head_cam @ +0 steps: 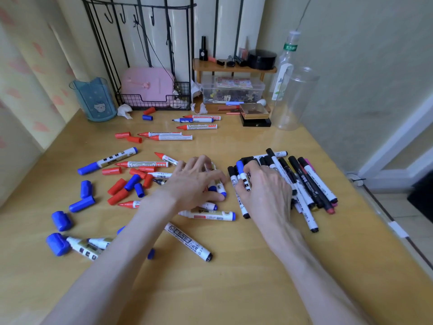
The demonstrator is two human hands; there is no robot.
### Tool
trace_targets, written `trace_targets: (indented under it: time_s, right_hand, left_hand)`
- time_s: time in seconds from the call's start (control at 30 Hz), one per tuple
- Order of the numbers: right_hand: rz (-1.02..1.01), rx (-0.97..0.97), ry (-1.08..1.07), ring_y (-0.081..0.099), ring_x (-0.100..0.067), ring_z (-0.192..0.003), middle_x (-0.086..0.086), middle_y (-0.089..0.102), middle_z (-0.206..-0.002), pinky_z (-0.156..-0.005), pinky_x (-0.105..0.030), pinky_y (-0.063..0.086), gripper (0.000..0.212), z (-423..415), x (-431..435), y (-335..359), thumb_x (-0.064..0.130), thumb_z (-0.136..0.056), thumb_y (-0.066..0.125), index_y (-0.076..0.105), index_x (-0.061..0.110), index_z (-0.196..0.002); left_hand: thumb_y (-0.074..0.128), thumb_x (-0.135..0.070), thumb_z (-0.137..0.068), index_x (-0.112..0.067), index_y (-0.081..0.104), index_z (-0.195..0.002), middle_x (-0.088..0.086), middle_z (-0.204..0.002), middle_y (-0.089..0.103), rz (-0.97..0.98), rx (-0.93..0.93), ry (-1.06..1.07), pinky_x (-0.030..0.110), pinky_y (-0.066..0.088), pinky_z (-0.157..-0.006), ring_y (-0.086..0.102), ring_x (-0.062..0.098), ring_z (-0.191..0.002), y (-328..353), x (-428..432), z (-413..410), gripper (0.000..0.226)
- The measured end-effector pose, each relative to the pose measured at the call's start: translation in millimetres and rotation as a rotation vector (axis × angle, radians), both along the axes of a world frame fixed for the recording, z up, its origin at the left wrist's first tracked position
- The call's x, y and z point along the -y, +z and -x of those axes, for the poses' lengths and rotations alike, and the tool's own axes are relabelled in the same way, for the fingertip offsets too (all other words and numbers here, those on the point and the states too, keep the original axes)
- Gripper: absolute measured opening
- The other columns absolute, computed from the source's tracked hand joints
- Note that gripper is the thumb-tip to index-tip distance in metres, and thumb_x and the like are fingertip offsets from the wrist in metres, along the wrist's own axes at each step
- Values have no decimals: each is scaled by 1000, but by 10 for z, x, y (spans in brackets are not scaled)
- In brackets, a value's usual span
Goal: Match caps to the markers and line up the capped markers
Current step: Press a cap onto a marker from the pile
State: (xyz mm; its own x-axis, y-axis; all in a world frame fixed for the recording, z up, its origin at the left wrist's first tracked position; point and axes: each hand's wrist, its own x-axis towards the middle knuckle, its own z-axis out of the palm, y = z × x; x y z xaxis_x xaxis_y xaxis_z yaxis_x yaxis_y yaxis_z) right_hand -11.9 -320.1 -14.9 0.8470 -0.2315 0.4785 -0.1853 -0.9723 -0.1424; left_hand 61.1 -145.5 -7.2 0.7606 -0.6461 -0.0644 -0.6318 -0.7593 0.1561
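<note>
My right hand (264,188) holds a blue-capped marker (242,175) at the left edge of a row of capped black markers (304,181) on the wooden table (246,277). My left hand (194,181) lies with spread fingers over a heap of uncapped blue markers (219,188). Loose red caps (117,188) and blue caps (82,204) are scattered to the left. Uncapped red markers (168,136) lie farther back. A black-tipped whiteboard marker (187,241) lies between my forearms.
At the back stand a blue cup (96,99), a wire rack with a pink case (150,87), a small wooden shelf (234,66), a clear box (232,90) and a clear plastic jar (295,99). The table's edge runs down the right side.
</note>
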Motion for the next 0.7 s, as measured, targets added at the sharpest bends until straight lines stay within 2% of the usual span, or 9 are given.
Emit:
trace_targets:
  time_s: [0.2,0.33,0.47,0.6,0.7]
  right_hand:
    - [58,17,24,56,-21,-70,-2,68,-78,-52,-28,25,23,-6,-90,-35,33,-87,72,68,16,-102]
    - [21,13,22,58,-23,-82,-2,69,-85,-58,-30,30,23,-27,-41,-74,35,-88,70,68,17,-103]
    - [15,34,17,53,-26,-83,-4,65,-84,-63,-32,33,21,-59,-13,-137,33,-86,73,69,15,-96]
    - [-44,88,70,51,-27,-86,-3,62,-86,-69,-38,45,21,-78,-20,-167,34,-89,71,70,15,-99]
    - [-125,64,195,51,-24,-96,1,62,-94,-79,-40,49,21,-75,-76,-180,38,-91,67,72,20,-103]
  left_hand:
    - [56,-62,-98,-54,50,-137,-6,-150,27,44,-78,-18,39,20,-114,29,17,-143,29,-196,-26,40]
    - [49,-59,-103,-54,53,-136,-6,-155,23,96,-126,-26,40,15,-118,23,14,-149,-6,-224,1,34]
    - [43,-57,-105,-53,55,-134,-7,-153,25,153,-112,-28,41,16,-119,24,11,-147,-44,-175,33,31]
    - [46,-55,-106,-54,57,-134,-7,-152,27,217,-90,-36,42,18,-118,25,10,-146,-82,-196,51,31]
    - [48,-52,-106,-53,60,-133,-8,-148,35,322,-87,-8,38,20,-112,36,8,-139,-76,-286,31,29]
